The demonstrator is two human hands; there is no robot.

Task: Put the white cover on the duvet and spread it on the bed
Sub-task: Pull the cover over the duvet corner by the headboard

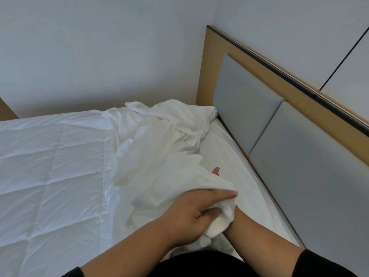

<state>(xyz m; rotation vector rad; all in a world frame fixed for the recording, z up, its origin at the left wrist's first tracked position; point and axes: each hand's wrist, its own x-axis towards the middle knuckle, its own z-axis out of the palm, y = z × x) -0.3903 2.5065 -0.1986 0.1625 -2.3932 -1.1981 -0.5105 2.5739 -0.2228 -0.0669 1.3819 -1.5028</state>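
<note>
Covering most of the bed (229, 148) is one white quilted duvet (50, 166), its soft surface stitched into large puffy squares and spread flat toward the left edge. At the head end one tan wooden headboard (207, 62) is seen, set with two smooth grey padded rectangular panels (239, 100), and a strip of white fitted sheet is left bare along it. One thin creamy-white fabric cover (159, 140) is heaped in limp, crumpled folds over the duvet's headboard-side edge, reaching from the far corner of the bed down to the near edge. A bunched end of the cover is gripped by the left hand (191, 212), its fingers curled around the wad and the index finger laid straight along the top. The right hand (216, 170) is pushed under the cover, only one fingertip being shown; whether its fingers are apart or together cannot be told. Two black sleeves (327, 262) are worn.
</note>
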